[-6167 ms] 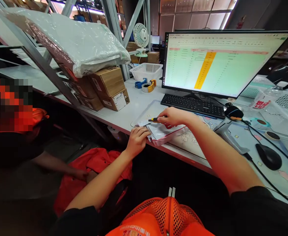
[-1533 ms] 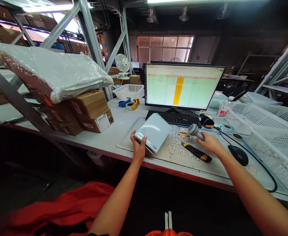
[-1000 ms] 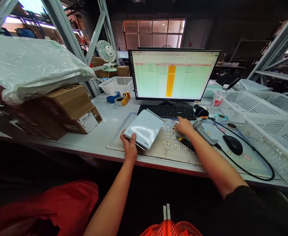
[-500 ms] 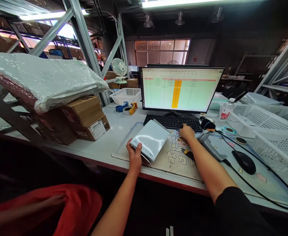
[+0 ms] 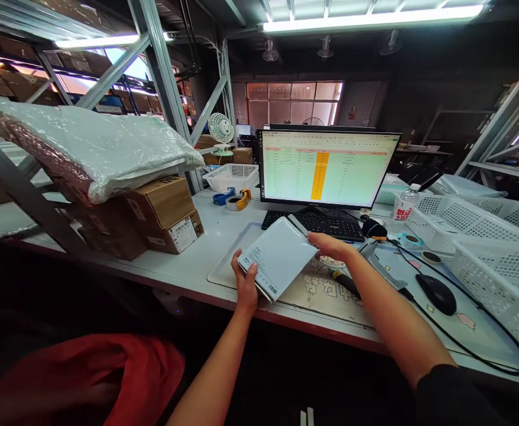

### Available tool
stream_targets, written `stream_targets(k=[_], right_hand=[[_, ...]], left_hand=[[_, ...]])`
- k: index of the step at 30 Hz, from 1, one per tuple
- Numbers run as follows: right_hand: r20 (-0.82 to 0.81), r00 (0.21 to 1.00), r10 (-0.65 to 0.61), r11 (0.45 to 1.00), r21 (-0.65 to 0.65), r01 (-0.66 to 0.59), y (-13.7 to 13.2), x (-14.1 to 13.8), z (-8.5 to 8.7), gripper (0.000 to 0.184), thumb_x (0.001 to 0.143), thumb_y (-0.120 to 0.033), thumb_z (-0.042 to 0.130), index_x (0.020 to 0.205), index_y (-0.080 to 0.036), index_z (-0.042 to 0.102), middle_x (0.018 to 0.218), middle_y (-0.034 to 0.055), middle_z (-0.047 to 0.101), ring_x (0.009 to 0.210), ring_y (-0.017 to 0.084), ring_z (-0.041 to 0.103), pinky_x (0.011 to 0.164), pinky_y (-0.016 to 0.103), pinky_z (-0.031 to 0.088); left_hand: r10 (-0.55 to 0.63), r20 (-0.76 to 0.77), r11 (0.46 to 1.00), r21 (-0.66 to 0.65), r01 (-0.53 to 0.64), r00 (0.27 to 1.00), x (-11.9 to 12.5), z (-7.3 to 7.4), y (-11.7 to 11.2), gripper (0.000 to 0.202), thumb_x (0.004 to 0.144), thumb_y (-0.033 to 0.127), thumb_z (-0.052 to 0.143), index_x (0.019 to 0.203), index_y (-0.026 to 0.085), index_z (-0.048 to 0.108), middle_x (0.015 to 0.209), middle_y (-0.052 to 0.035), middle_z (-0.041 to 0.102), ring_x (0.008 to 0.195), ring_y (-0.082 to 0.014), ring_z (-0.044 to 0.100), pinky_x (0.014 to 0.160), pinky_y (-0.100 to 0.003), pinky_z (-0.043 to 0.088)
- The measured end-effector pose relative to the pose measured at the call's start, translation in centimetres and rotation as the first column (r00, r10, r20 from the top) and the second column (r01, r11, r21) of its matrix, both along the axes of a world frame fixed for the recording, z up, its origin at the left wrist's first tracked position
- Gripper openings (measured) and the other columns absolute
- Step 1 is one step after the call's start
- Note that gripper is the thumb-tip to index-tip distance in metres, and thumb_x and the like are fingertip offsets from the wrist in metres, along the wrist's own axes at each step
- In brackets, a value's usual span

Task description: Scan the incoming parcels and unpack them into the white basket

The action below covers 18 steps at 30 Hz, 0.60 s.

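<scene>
My left hand (image 5: 245, 283) grips a flat white package (image 5: 279, 255) by its lower left edge, with the thumb on top. Small printed text and a barcode show on the package's face. At its upper right edge, my right hand (image 5: 330, 245) has its fingers closed on the side; the fingertips are partly hidden. The package is held tilted over the desk mat (image 5: 304, 302), in front of a black keyboard (image 5: 330, 222). Beside my right forearm lie a yellow-and-black utility knife (image 5: 344, 280) and a grey barcode scanner (image 5: 386, 271).
A monitor (image 5: 290, 171) showing a spreadsheet stands behind the keyboard. Cardboard boxes (image 5: 166, 204) under a plastic-wrapped bundle (image 5: 122, 142) are at left, near tape dispensers (image 5: 237, 201). A mouse (image 5: 437, 293), bottle (image 5: 404, 204) and white baskets (image 5: 499, 260) are right. A red cloth (image 5: 148, 367) hangs lower left.
My right hand has left the keyboard and come back to the package's right edge. The package has turned slightly, so more of its printed text shows. The camera view has tilted up a little.
</scene>
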State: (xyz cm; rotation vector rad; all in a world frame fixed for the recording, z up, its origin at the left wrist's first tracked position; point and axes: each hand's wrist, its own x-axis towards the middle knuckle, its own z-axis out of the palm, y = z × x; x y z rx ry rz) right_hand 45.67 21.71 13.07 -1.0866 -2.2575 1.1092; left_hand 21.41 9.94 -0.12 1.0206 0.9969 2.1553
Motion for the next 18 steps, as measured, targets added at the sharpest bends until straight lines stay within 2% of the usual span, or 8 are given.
stream_targets(k=[2, 4, 7, 10, 12, 13, 16, 18], right_hand=[[-0.043, 0.989, 0.14, 0.984, -0.11, -0.144, -2.7, 0.4, -0.1, 0.071, 0.083, -0.083, 0.064, 0.114, -0.018, 0.067, 0.092, 0.0053, 0.067, 0.071, 0.015, 0.058, 0.052, 0.021, 0.044], [-0.063, 0.993, 0.096, 0.989, -0.107, -0.103, -5.8, 1.8, -0.3, 0.067, 0.077, -0.076, 0.076, 0.113, -0.02, 0.067, 0.089, 0.0029, 0.065, 0.068, 0.013, 0.055, 0.048, 0.02, 0.04], [-0.169, 0.978, -0.118, 0.993, -0.017, 0.117, -11.1, 5.8, -0.7, 0.066, 0.073, -0.07, 0.081, 0.113, -0.02, 0.067, 0.091, 0.0027, 0.065, 0.064, 0.013, 0.055, 0.046, 0.023, 0.043], [-0.345, 0.847, -0.405, 0.9, 0.014, 0.436, -17.2, 12.5, -1.1, 0.07, 0.065, -0.072, 0.083, 0.107, -0.018, 0.067, 0.086, 0.0036, 0.066, 0.065, 0.016, 0.056, 0.049, 0.026, 0.046], [-0.497, 0.633, -0.593, 0.724, 0.015, 0.69, -23.0, 18.0, -1.6, 0.07, 0.065, -0.074, 0.081, 0.106, -0.018, 0.068, 0.089, 0.0061, 0.069, 0.073, 0.02, 0.06, 0.055, 0.027, 0.049], [-0.578, 0.482, -0.658, 0.589, 0.003, 0.808, -26.4, 20.8, -2.0, 0.071, 0.067, -0.074, 0.079, 0.11, -0.019, 0.068, 0.096, 0.008, 0.071, 0.078, 0.022, 0.063, 0.057, 0.029, 0.051], [-0.772, -0.032, -0.635, 0.084, -0.11, 0.99, -38.5, 28.5, -4.1, 0.072, 0.081, -0.071, 0.061, 0.136, -0.024, 0.061, 0.136, 0.0135, 0.067, 0.101, 0.031, 0.069, 0.063, 0.035, 0.055], [-0.833, -0.214, -0.51, -0.22, -0.114, 0.969, -46.6, 32.3, -6.1, 0.071, 0.097, -0.068, 0.027, 0.156, -0.031, 0.044, 0.166, 0.0095, 0.044, 0.133, 0.034, 0.06, 0.08, 0.042, 0.058]], left_hand=[[-0.068, 0.013, 0.997, 0.041, 0.068, 0.998, 0.1, 0.3, -0.3, 0.079, 0.088, 0.07, 0.064, 0.152, 0.033, 0.034, 0.132, -0.0104, 0.064, 0.114, -0.0266, 0.068, 0.097, -0.042, 0.057], [-0.14, 0.011, 0.988, 0.067, 0.139, 0.99, 0.3, 0.8, -0.7, 0.087, 0.084, 0.083, 0.059, 0.151, 0.032, 0.036, 0.124, -0.0103, 0.066, 0.108, -0.028, 0.069, 0.092, -0.043, 0.059], [-0.233, 0.005, 0.969, 0.079, 0.232, 0.972, 0.6, 1.7, -1.2, 0.09, 0.076, 0.095, 0.055, 0.141, 0.034, 0.043, 0.122, -0.009, 0.066, 0.094, -0.0243, 0.072, 0.079, -0.038, 0.061], [-0.262, -0.017, 0.963, 0.065, 0.262, 0.965, 0.6, 2.4, -0.7, 0.074, 0.078, 0.084, 0.063, 0.129, 0.032, 0.048, 0.121, -0.0055, 0.064, 0.082, -0.0201, 0.074, 0.068, -0.034, 0.062], [-0.247, -0.049, 0.967, 0.049, 0.249, 0.968, 0.7, 2.6, -0.1, 0.062, 0.08, 0.071, 0.068, 0.121, 0.028, 0.051, 0.113, -0.0031, 0.065, 0.076, -0.0199, 0.075, 0.064, -0.033, 0.062], [-0.24, -0.065, 0.969, 0.038, 0.242, 0.969, 0.8, 2.6, 0.1, 0.057, 0.081, 0.066, 0.069, 0.118, 0.026, 0.053, 0.109, -0.0022, 0.065, 0.074, -0.0198, 0.075, 0.063, -0.033, 0.062], [-0.211, -0.091, 0.977, 0.004, 0.213, 0.973, 0.9, 2.2, -0.1, 0.043, 0.081, 0.054, 0.067, 0.108, 0.022, 0.056, 0.098, 0.0003, 0.066, 0.066, -0.0184, 0.073, 0.055, -0.032, 0.06], [-0.203, -0.118, 0.979, -0.008, 0.204, 0.972, 0.9, 2.0, -0.5, 0.035, 0.083, 0.05, 0.065, 0.104, 0.023, 0.058, 0.093, 0.0025, 0.066, 0.064, -0.0178, 0.071, 0.052, -0.032, 0.058]])
